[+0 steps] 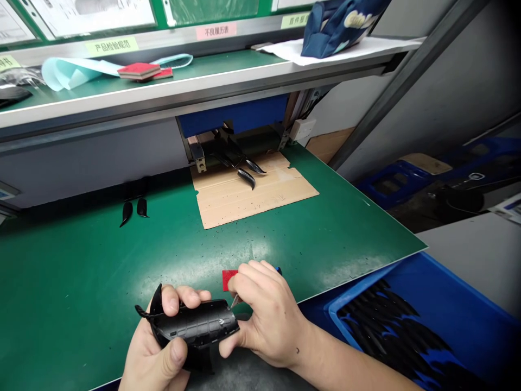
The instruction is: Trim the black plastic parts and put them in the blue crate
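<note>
My left hand (152, 347) is wrapped round a curved black plastic part (193, 325) with ribbed inner walls, held over the near edge of the green bench mat (101, 271). My right hand (266, 317) is closed on a small trimming knife (235, 300); its metal tip touches the right end of the part, and a bit of blue handle shows behind the fingers. A small red square (228, 278) lies on the mat just beyond the knuckles.
A cardboard sheet (252, 190) lies mid-bench under a chute with several black parts (244, 168). Two small black pieces (134, 209) sit at left. A blue crate (427, 326) of black parts stands at lower right. A shelf above carries a red pad (140, 70) and a blue bag (337, 24).
</note>
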Available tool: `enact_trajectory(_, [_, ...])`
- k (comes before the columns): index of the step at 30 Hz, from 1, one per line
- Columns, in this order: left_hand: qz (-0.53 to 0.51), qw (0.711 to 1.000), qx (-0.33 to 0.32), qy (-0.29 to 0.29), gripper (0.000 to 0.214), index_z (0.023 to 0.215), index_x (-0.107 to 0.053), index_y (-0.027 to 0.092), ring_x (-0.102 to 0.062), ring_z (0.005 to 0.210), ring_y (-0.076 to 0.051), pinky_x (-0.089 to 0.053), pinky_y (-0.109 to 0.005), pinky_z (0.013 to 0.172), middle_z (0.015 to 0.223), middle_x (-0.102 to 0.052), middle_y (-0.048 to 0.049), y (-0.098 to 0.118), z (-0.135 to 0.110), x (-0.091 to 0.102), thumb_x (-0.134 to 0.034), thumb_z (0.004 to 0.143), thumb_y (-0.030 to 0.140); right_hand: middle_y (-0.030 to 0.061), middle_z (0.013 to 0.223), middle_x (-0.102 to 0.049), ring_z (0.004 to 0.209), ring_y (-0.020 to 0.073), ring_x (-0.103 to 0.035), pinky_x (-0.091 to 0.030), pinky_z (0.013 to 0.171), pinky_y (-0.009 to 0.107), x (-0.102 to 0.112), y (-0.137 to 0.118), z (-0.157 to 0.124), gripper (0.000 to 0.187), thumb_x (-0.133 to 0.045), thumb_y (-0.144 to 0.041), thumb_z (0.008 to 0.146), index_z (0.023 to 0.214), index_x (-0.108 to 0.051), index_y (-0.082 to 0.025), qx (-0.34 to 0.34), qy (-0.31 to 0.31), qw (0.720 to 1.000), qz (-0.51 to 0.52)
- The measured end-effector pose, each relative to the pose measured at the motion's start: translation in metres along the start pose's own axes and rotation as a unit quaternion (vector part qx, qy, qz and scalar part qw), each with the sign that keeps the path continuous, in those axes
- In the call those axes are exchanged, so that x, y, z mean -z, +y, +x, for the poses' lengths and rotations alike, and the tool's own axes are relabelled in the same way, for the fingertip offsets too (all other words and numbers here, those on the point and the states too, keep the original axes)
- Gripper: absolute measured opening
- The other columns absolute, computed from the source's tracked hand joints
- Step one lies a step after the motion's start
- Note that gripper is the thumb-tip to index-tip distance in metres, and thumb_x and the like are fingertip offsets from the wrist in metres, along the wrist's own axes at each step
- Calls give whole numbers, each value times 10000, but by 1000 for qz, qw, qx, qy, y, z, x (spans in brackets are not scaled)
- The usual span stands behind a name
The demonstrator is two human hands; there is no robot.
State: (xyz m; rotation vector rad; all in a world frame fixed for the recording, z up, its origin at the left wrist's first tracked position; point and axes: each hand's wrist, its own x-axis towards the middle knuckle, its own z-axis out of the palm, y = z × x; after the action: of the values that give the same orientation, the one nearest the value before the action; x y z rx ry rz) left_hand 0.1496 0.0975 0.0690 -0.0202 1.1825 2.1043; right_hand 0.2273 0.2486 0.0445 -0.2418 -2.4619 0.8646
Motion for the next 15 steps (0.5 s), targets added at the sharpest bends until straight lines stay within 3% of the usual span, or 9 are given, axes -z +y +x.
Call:
enact_trajectory(8, [-50, 998, 23, -16, 377, 829, -539, 263, -614, 924, -194, -550, -273, 773, 844, -573, 17, 1, -3, 3, -840, 604, 234, -15, 590, -438, 581, 128, -359, -226, 597, 286, 0, -9, 0, 760, -251, -875, 735, 625, -515, -171, -6, 29, 999, 45])
enact_trajectory(15, [-140, 985, 88, -57, 313, 842, -543, 261, -614, 969, -146, -549, -243, 804, 863, -600, 44, 0, 1, 9, -783, 680, 142, -9, 634, -451, 614, 138, -373, -228, 614, 289, -1, -12, -1, 715, -299, -838, 770, 686, -528, -166, -7, 24, 997, 72])
